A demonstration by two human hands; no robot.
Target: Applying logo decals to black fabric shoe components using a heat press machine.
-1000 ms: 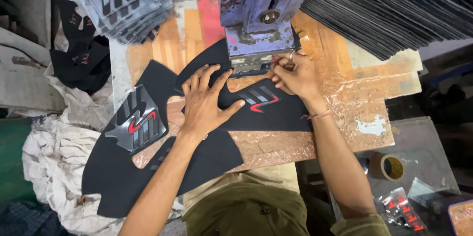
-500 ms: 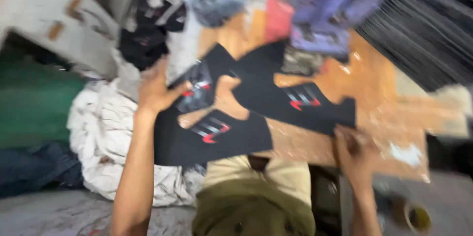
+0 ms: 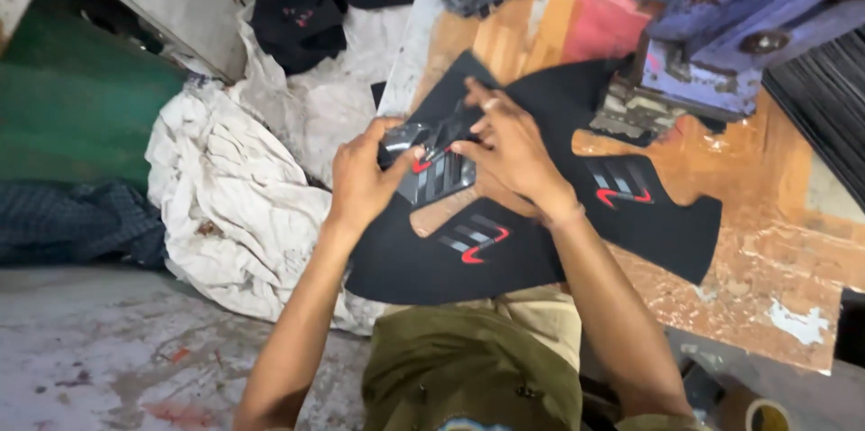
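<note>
Both bare forearms reach forward from the bottom of the view and converge. The left hand is curled, its fingers and thumb pinched together at the fingertips. The right hand lies just beside it, palm down, with its fingers spread and bent; the 2 hands almost touch.

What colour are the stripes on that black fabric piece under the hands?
On the black fabric piece, the stripes are grey with a red curved line, seen in the head view.
</note>
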